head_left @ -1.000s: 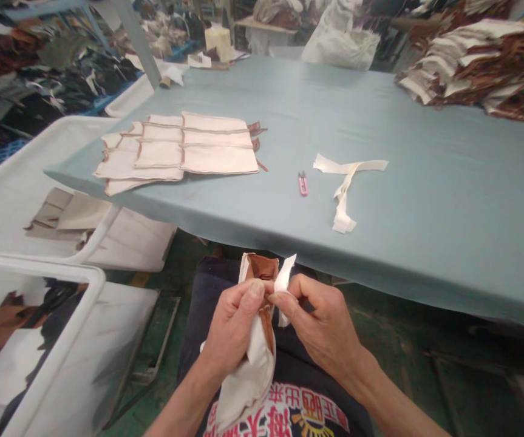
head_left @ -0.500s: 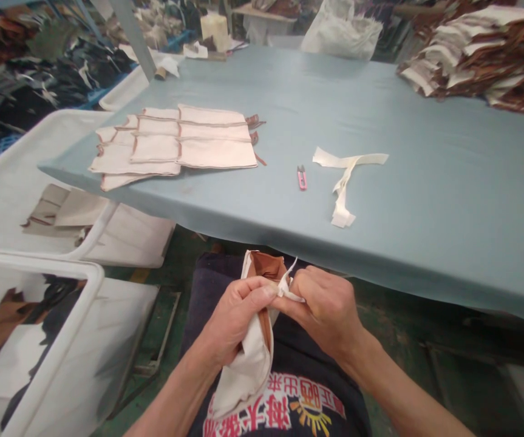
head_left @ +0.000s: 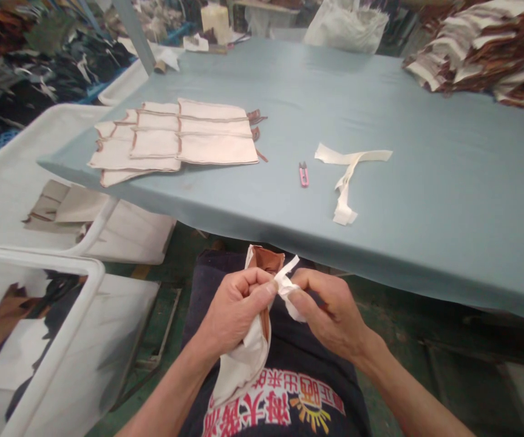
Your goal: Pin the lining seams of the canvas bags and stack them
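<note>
A cream fabric pouch with a brown lining hangs over my lap, its open end toward the table. My left hand is closed on the pouch's edge, thumb pressed against the forefinger. Between my two hands a white fabric strip sticks up, bent or looped; whether it is knotted I cannot tell. My right hand pinches the lower part of that strip beside the left fingertips. Hidden under the fingers is the spot where strip and pouch meet.
On the blue-grey table lie stacked cream pouches, pink thread snips and loose cream strips. A brown-and-cream fabric pile rests at the far right. White bins stand to the left.
My right hand has turned from a fist-like grip to a thumb-and-finger pinch on the strip. More of the white strip shows now. The left hand stays on the pouch.
</note>
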Available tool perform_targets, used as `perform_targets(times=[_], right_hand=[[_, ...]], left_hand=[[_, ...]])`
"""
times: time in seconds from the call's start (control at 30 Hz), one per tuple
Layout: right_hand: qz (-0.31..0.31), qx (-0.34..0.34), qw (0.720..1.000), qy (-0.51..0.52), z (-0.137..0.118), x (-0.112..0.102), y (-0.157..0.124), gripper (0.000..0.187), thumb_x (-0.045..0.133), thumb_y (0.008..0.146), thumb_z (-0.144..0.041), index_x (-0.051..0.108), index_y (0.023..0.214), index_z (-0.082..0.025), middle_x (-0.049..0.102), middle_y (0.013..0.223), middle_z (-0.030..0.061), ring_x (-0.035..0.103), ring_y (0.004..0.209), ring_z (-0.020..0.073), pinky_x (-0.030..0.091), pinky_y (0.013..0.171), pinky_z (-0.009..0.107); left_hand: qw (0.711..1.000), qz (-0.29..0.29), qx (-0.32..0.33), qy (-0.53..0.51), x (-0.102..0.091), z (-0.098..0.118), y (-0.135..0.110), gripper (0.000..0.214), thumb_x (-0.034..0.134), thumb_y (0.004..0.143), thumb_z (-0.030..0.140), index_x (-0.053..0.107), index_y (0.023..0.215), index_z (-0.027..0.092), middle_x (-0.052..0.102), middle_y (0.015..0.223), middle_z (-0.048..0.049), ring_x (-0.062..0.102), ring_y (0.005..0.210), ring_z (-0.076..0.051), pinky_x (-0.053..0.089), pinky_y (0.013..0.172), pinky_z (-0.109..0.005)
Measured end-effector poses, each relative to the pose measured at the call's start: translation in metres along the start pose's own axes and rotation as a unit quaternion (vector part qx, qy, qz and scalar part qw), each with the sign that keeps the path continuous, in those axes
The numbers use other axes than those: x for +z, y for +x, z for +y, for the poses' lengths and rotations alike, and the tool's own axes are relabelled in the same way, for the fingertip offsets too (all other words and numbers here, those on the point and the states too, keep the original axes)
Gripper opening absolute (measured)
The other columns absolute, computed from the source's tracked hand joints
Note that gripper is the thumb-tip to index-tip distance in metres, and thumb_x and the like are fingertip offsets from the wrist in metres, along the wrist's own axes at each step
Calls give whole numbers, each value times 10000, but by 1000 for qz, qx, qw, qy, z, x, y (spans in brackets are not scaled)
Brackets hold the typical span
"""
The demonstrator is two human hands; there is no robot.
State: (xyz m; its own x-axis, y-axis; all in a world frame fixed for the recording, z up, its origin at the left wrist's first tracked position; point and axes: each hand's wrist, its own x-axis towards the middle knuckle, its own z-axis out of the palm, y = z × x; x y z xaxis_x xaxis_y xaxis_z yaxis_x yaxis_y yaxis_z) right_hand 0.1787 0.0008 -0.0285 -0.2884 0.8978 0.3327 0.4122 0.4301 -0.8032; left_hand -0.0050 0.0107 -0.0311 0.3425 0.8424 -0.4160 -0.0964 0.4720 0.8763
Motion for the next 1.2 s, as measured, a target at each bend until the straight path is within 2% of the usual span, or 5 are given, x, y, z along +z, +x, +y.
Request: perform_targets(times=[0.27, 0.47, 0.7, 0.97, 1.2], right_hand=[[18, 142, 978, 152, -6, 4, -3, 285, 574, 955, -254, 610, 681, -183, 617, 613, -25, 527, 531, 94, 421, 531, 201], [112, 237, 945, 194, -10, 13, 0, 290, 603, 905, -336, 625, 660, -181, 563, 560, -31, 463, 485, 99, 383, 473, 210], [139, 249, 942, 177, -15, 30, -1, 354, 575, 948, -405, 546, 662, -199, 522, 557, -39, 438, 489, 101, 378, 472, 217], [180, 175, 968, 3, -11, 37, -7, 184, 614, 933, -281, 659, 777, -195, 708, 669, 4, 621, 549, 127, 473, 555, 232], [141, 193, 970, 41, -8, 39, -7, 178, 592, 942, -285, 631, 791, -199, 672, 654, -10, 601, 553, 132, 467, 544, 237]], left_hand=[[998, -63, -2, -22, -8, 1, -6, 483, 798, 774, 573, 567, 698, 155, 456, 603, 48, 336, 531, -70, 252, 493, -198], [994, -104, 25, 29, -8, 6, -14, 430, 785, 795, 473, 517, 651, 169, 357, 556, 76, 248, 509, -60, 183, 487, -208], [995, 28, 91, 24, 0, 0, -13, 389, 722, 850, 520, 597, 778, 160, 513, 615, 33, 393, 540, -89, 319, 528, -212], [996, 33, 44, -64, 12, -11, -10, 520, 827, 749, 610, 631, 854, 140, 450, 566, 75, 319, 496, -58, 248, 497, -192], [976, -39, -5, -215, 12, -21, -11, 474, 899, 717, 493, 637, 895, 141, 510, 629, 55, 369, 518, -48, 304, 531, -183]])
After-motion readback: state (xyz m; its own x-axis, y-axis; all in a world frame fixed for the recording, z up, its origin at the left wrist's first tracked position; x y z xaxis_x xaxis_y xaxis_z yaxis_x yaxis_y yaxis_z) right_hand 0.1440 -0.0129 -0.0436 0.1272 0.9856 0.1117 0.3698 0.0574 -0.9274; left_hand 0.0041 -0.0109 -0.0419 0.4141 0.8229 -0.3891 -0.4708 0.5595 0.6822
